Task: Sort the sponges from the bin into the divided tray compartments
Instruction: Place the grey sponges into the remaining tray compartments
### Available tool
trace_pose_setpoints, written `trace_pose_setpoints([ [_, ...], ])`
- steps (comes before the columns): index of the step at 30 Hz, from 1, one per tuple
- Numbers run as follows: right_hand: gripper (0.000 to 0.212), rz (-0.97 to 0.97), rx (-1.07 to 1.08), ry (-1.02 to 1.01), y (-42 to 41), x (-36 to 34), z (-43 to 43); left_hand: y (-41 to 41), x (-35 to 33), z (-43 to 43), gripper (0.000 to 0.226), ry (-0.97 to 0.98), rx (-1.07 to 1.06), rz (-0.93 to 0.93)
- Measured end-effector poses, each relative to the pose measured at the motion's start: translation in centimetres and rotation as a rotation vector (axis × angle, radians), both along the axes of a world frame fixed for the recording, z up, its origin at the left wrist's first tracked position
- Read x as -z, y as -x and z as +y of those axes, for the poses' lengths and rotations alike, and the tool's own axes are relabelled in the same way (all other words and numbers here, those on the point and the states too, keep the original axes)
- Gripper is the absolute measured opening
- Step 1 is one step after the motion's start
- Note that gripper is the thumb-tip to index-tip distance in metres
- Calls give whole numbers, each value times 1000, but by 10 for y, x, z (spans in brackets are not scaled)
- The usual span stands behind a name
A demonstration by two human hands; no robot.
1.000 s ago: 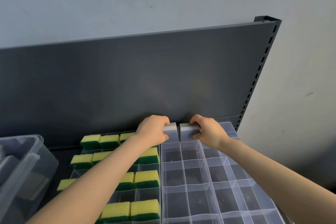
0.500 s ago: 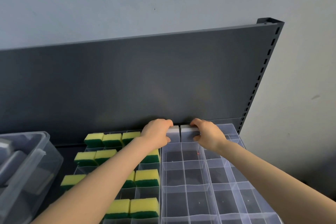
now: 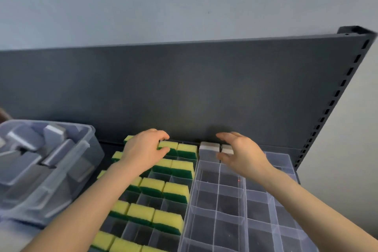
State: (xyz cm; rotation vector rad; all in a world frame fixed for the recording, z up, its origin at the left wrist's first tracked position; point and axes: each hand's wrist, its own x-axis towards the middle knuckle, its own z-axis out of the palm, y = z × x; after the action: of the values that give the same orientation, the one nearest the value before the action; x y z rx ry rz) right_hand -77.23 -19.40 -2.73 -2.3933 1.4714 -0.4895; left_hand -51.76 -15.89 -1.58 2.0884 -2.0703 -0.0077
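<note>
Two grey sponges sit side by side in the clear tray's far compartments. The right hand hovers open beside them; the left hand, loosely curled and empty, is over yellow-green sponges.

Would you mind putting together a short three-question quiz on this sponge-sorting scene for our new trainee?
1. True or false: the right hand is closed around a grey sponge.
2. Which tray holds the yellow-and-green sponges? A) the left tray B) the right tray
3. Fill in: the two grey sponges sit in the right tray's ____ row, against the dark back panel.

Key: 1. False; the hand is open beside them. 2. A. 3. Far (back). More grey sponges wait in the clear bin on the left; the left hand hovers over the yellow ones.
</note>
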Motion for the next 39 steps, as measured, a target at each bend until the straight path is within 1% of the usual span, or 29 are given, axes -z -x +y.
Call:
trace_pose_setpoints([
  [4, 52, 31, -101, 21, -30, 2, 9, -24, 3, 38, 38, -23, -109, -34],
  [10, 52, 105, -154, 46, -72, 0, 34, -72, 1, 82, 39, 0, -222, -45],
  [19, 48, 92, -149, 104, -165, -17, 101, -162, -5, 144, 35, 60, -235, -36],
  [25, 46, 74, -135, 122, -238, -24, 147, -242, -9, 193, 34, 81, -260, 37],
  [30, 45, 49, -166, 104, -297, -22, 172, -300, -21, 224, 32, 174, -318, 125],
  [32, 45, 47, -191, 98, -320, -23, 179, -321, -23, 234, 33, 192, -343, 162],
  [39, 44, 22, -243, 97, -387, -23, 172, -382, 0, 254, 34, 161, -428, 202],
])
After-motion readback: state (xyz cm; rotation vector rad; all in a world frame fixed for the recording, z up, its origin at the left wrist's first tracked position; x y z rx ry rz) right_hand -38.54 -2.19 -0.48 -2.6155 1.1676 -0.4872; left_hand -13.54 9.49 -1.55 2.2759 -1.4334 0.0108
